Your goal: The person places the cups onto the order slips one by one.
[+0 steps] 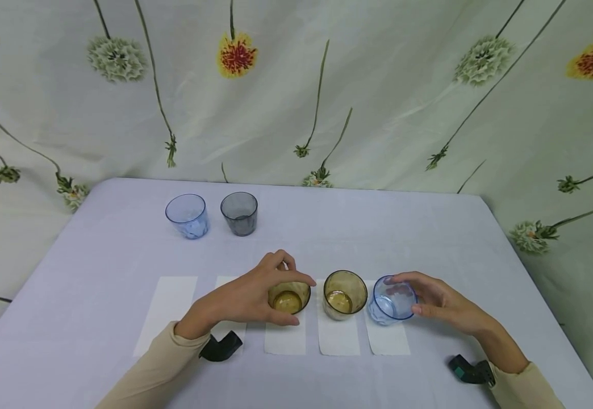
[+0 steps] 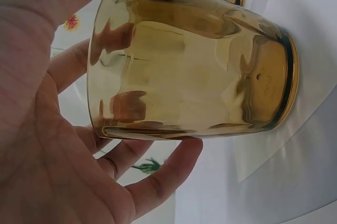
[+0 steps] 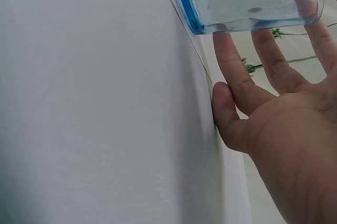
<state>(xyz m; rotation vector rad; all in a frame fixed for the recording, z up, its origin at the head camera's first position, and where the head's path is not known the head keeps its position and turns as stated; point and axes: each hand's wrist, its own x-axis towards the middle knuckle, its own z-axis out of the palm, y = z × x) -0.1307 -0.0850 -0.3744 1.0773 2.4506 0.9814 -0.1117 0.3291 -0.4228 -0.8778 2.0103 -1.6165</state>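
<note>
My left hand (image 1: 247, 295) holds an amber glass (image 1: 287, 302) around its sides, fingers beyond it and thumb on the near side. The left wrist view shows this ribbed amber glass (image 2: 174, 76) filling the frame, its dark-rimmed base over white paper. A second amber glass (image 1: 345, 291) stands upright just to the right, untouched. Further right, my right hand (image 1: 445, 304) grips a clear blue glass (image 1: 385, 311) by its upper part, thumb at the near right rim. In the right wrist view the fingertips meet the side of the blue glass (image 3: 253, 5); its top edge is cut off.
Several white paper rectangles (image 1: 166, 309) lie in a row, and the front glasses are over those at the right. Behind them, at the back left, stand another blue glass (image 1: 189, 218) and a grey glass (image 1: 240, 217). A flowered cloth (image 1: 378, 85) hangs beyond the table (image 1: 404, 227).
</note>
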